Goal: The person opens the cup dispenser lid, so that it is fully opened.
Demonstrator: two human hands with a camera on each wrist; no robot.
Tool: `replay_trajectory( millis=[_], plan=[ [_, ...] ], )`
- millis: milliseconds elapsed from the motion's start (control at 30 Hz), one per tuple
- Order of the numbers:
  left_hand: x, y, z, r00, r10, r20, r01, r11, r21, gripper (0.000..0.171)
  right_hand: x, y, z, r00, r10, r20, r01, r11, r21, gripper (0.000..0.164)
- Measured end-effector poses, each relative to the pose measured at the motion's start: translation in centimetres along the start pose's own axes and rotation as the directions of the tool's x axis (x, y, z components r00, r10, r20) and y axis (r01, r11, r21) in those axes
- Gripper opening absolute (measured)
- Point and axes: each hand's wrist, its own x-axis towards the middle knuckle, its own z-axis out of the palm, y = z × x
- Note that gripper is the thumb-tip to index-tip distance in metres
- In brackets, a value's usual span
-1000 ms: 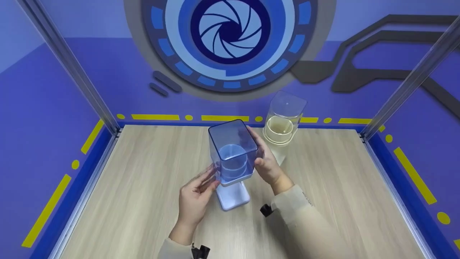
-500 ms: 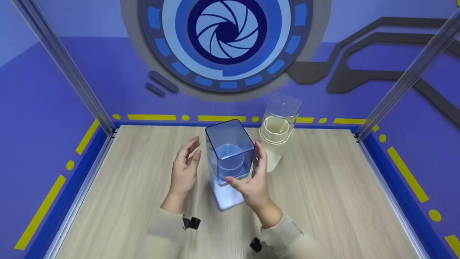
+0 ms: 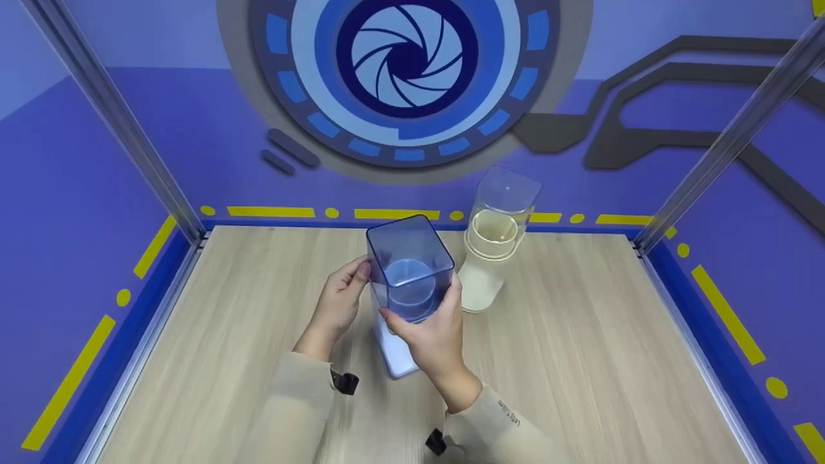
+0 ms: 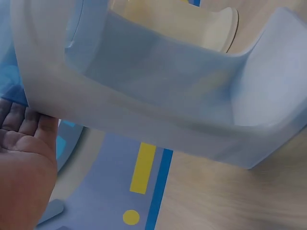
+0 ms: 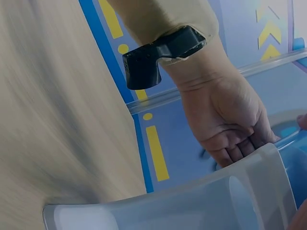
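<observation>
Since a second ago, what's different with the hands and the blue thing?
The left hand let go of the blue dispenser, then took hold again on its left side, farther from the person. The right hand shifted nearer the person and leftward, thumb now in front. The blue dispenser and cream dispenser stayed put.

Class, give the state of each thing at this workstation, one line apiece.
Blue container: upright on its stand; whether lidded, cannot tell.
Pale blue stand: standing on the table.
Cream dispenser: upright, untouched.
Right hand: gripping the container's lower part.
Left hand: fingers bent at the container's side; grip unclear.
</observation>
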Motion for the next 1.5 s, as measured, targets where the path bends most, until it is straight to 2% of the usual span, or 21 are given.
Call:
replay_trajectory(
  millis=[200, 467, 600, 733, 867, 1000, 1300, 1500],
  plan=[
    [-0.6, -0.3, -0.2, 1.000, 0.000, -0.025, 0.000, 1.000, 0.001, 0.041, -0.1, 0.2, -0.3, 0.999, -0.044, 0.023, 0.045, 0.998, -0.032, 0.128],
    [-2.3, -0.5, -0.8, 0.996, -0.017, -0.085, 0.017, 1.000, 0.004, 0.042, 0.2, 0.5, -1.0, 0.991, -0.064, 0.120, 0.068, 0.997, -0.029, 0.129],
    [-3.1, -0.4, -0.7, 0.994, -0.024, -0.109, 0.025, 1.000, 0.013, 0.041, 0.7, 1.0, -1.6, 0.981, -0.078, 0.176, 0.081, 0.997, -0.012, 0.126],
    [-3.9, -0.4, -0.5, 0.986, -0.027, -0.162, 0.030, 0.999, 0.015, 0.039, 1.6, 1.5, -2.2, 0.966, -0.107, 0.235, 0.109, 0.994, 0.004, 0.127],
    [-4.5, -0.3, -0.2, 0.976, -0.016, -0.218, 0.021, 1.000, 0.019, 0.038, 2.5, 2.0, -2.4, 0.947, -0.140, 0.289, 0.128, 0.990, 0.062, 0.126],
    [-5.1, -0.3, 0.2, 0.964, -0.010, -0.264, 0.018, 0.999, 0.027, 0.038, 3.3, 2.6, -2.6, 0.922, -0.155, 0.355, 0.112, 0.984, 0.140, 0.126],
    [-7.0, -0.4, 1.1, 0.930, 0.069, -0.362, -0.041, 0.996, 0.084, 0.031, 5.5, 4.7, -3.5, 0.845, -0.226, 0.485, 0.110, 0.961, 0.255, 0.126],
    [-7.8, -0.3, 1.8, 0.912, 0.079, -0.402, -0.047, 0.995, 0.090, 0.027, 6.6, 5.3, -4.1, 0.793, -0.260, 0.551, 0.102, 0.948, 0.302, 0.126]
  ],
)
